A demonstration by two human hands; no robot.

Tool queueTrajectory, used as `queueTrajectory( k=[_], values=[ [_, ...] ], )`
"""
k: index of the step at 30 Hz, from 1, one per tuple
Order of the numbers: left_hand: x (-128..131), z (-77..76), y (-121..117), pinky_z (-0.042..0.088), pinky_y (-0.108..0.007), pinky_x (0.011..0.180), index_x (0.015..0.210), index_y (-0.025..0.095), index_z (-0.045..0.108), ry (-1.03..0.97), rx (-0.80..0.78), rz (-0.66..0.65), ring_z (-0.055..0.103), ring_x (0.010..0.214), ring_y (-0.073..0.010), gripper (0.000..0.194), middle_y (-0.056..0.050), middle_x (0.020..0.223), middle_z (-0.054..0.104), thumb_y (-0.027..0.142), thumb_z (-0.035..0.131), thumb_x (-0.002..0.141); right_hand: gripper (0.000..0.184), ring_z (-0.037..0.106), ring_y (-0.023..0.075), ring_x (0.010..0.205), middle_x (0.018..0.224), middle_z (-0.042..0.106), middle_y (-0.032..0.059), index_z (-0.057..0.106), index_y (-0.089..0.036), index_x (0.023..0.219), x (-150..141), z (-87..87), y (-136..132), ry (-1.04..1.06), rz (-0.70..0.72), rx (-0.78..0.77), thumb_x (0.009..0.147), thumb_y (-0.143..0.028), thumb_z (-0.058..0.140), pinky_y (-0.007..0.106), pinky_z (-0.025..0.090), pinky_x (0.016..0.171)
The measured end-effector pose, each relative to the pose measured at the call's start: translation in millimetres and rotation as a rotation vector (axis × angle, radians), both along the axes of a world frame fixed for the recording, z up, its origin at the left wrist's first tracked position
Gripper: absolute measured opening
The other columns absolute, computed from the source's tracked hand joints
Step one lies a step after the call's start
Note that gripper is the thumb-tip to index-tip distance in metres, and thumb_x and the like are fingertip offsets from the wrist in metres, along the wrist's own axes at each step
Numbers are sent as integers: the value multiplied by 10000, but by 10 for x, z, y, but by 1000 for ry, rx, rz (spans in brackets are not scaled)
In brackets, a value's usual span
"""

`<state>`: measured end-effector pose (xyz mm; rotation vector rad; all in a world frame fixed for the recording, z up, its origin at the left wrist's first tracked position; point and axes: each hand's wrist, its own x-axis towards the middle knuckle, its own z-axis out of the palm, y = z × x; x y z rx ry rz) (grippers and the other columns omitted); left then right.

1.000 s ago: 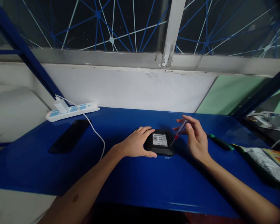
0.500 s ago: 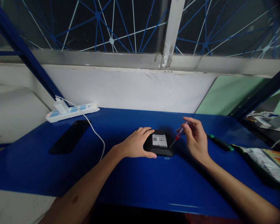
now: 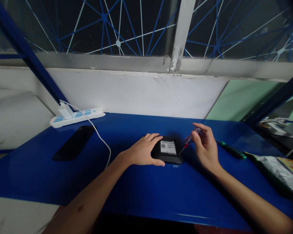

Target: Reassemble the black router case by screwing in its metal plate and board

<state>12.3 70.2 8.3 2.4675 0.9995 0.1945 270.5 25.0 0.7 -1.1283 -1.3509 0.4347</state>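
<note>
A black box-shaped device (image 3: pixel 169 159) with a white printed label (image 3: pixel 168 147) on its upper face lies on the blue table (image 3: pixel 146 191). My left hand (image 3: pixel 144 151) grips its left side, fingers along the far edge and thumb at the near edge. In my right hand (image 3: pixel 206 146) is a small screwdriver (image 3: pixel 189 139) with a clear and red handle, pinched between thumb and fingers. Its thin shaft slants down to the left, and the tip meets the device near its near right corner. What lies under the tip is too small to make out.
A black phone-like slab (image 3: pixel 74 143) lies at the left, near a white power strip (image 3: pixel 80 116) with a plugged-in charger and white cable (image 3: pixel 101 138). To the right are a green-handled tool (image 3: pixel 233 151) and a silvery plastic packet (image 3: pixel 275 172). A wall stands behind.
The screwdriver's handle has turned slightly in my right fingers, its tip staying near the same corner. My left hand keeps its hold on the device. The whole view has shifted a little.
</note>
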Motion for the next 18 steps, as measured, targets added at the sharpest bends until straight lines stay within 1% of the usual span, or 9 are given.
queueTrajectory(
  k=[5, 7, 9, 10, 14, 18],
  values=[
    [-22, 21, -4, 185, -663, 1188, 1603, 276, 151, 55, -59, 1, 97, 1510, -479, 1193, -100, 1685, 109, 826, 658, 673, 352, 699, 159, 754, 1031, 640, 26, 517, -309, 1319, -26, 0, -21, 49, 81, -22, 976, -385, 538, 339, 602, 655],
    [-24, 25, -8, 185, -699, 1165, 1603, 296, 142, 66, -70, 15, 63, 1504, -507, 1182, -108, 1688, 79, 812, 664, 677, 377, 697, 162, 766, 1041, 644, 32, 507, -310, 1347, -21, 1, -22, 29, 84, -28, 980, -388, 529, 350, 604, 674],
    [-19, 21, -11, 210, -720, 1141, 1598, 293, 179, 62, -59, 33, 74, 1493, -524, 1174, -131, 1677, 114, 815, 668, 666, 395, 689, 160, 763, 1040, 650, 36, 509, -309, 1367, -11, 4, -18, -18, 53, -31, 981, -387, 526, 363, 602, 702],
    [-15, 16, -13, 228, -717, 1134, 1592, 289, 207, 47, -42, 33, 109, 1486, -520, 1165, -142, 1663, 160, 817, 669, 662, 403, 683, 157, 756, 1041, 654, 37, 508, -306, 1376, -6, 7, -16, -38, 32, -26, 981, -382, 527, 371, 601, 717],
    [19, -23, -22, 322, -652, 1117, 1564, 281, 292, -44, 45, -2, 290, 1422, -444, 1109, -157, 1554, 349, 823, 657, 668, 441, 682, 159, 740, 1049, 663, 46, 483, -300, 1406, -18, 29, -13, -33, -26, 28, 974, -358, 544, 387, 612, 726],
    [85, -50, -54, 342, -621, 1114, 1547, 236, 331, -63, 95, 9, 333, 1379, -427, 1115, -171, 1506, 392, 833, 650, 661, 442, 707, 169, 766, 1073, 666, 49, 470, -308, 1401, -93, 38, -48, 14, 8, 44, 970, -346, 557, 391, 629, 741]
  ],
)
